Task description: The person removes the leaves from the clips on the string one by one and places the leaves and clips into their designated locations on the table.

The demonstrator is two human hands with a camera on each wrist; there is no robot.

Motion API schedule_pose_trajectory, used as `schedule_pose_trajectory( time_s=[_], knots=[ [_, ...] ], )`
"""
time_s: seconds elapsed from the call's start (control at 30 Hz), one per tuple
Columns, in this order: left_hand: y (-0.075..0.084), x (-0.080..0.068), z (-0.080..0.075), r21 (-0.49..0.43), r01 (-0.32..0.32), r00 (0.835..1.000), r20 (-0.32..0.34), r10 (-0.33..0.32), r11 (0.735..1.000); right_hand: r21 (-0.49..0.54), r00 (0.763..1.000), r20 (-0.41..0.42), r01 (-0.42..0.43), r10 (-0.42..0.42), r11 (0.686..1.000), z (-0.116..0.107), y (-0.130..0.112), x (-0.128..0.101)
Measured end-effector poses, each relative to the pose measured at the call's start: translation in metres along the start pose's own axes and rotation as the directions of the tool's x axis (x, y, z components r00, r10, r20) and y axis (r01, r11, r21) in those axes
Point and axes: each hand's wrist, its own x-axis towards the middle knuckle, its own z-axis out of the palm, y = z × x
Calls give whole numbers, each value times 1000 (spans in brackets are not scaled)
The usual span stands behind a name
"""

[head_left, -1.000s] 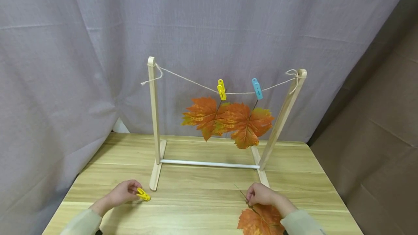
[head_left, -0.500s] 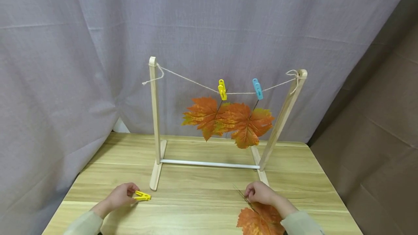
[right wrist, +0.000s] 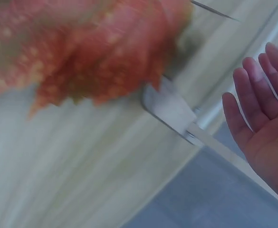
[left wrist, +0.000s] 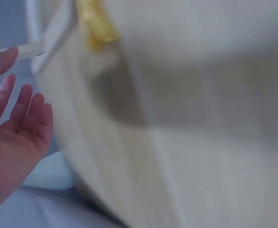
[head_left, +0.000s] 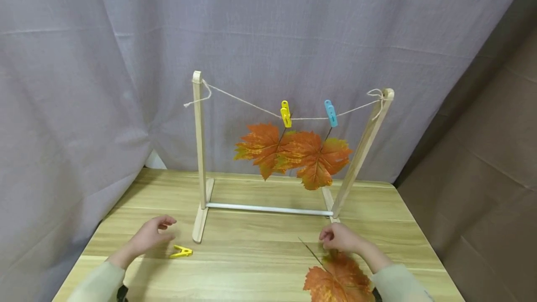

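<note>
My left hand (head_left: 154,233) hovers open above the wooden table (head_left: 260,264), fingers spread, holding nothing. A yellow clothespin (head_left: 181,251) lies on the table just to its right. My right hand (head_left: 335,237) is open over the top of an orange maple leaf (head_left: 335,281) that lies flat at the near edge, its thin stem (head_left: 308,248) pointing left and away. The left wrist view shows the left hand (left wrist: 15,133) with straight fingers and the blurred yellow clothespin (left wrist: 96,23). In the right wrist view the right hand (right wrist: 262,114) is empty beside the blurred leaf (right wrist: 81,52).
A small wooden rack (head_left: 199,153) stands mid-table with a string (head_left: 247,102) between its posts. A yellow peg (head_left: 285,114) and a blue peg (head_left: 330,113) each hold an orange leaf (head_left: 314,155) on it. Grey curtain hangs behind.
My left hand let go of the yellow clothespin, which now lies on the table, and lifted up and away. My right hand released the leaf stem and moved slightly forward.
</note>
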Motion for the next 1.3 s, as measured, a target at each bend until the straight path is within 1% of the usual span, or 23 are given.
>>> schedule_pose_trajectory(
  time_s=[0.13, 0.27, 0.4, 0.57, 0.67, 0.77, 0.87, 0.97, 1.17, 1.3],
  knots=[
    [18, 12, -15, -21, -42, 999, -24, 42, 999, 15, 1000, 7, 27, -27, 1000, -13, -12, 1],
    [41, 24, -27, -30, -90, 995, -50, 88, 996, -1, 999, 0, 44, -44, 999, -24, -26, 4],
    [64, 33, -35, -28, -147, 988, -59, 145, 989, -2, 998, -6, 65, -65, 998, -33, -42, 8],
    [94, 43, -39, -46, -217, 976, -40, 215, 975, -4, 995, -19, 100, -100, 995, -44, -58, 11],
    [113, 49, -40, -59, -239, 971, -32, 237, 969, -21, 992, -38, 119, -120, 993, -50, -67, 12],
    [130, 54, -41, -60, -254, 967, -23, 253, 965, -32, 991, -60, 116, -118, 993, -55, -76, 12],
    [147, 60, -42, -52, -284, 959, -11, 284, 957, -38, 990, -93, 106, -109, 994, -61, -86, 13],
    [166, 64, -47, -55, -314, 949, -8, 314, 948, -33, 985, -131, 110, -113, 993, -66, -97, 15],
    [206, 72, -60, -86, -347, 938, -31, 345, 934, 21, 974, -193, 121, -114, 992, -76, -117, 20],
    [230, 77, -65, -101, -372, 928, -32, 371, 923, 68, 965, -235, 136, -116, 988, -82, -132, 21]
  ],
)
